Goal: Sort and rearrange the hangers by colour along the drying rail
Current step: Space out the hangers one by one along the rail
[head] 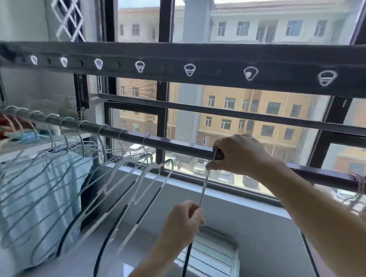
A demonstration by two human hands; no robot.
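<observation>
Hanging at the left of the frame, a bunch of pale blue hangers (25,182) crowds the dark drying rail (166,142); they are blurred. Just right of them, several white hangers (132,178) with black lower bars hang tilted on the same rail. At lower centre, the left hand (182,221) has its fingers curled round the lower part of a single hanger (203,186). That hanger's hook sits over the rail at centre right. There the right hand (239,154) pinches the neck just beneath the rail, fingers closed on it. At the far right edge, pinkish hangers (361,183) hang on the rail, well apart from the rest.
</observation>
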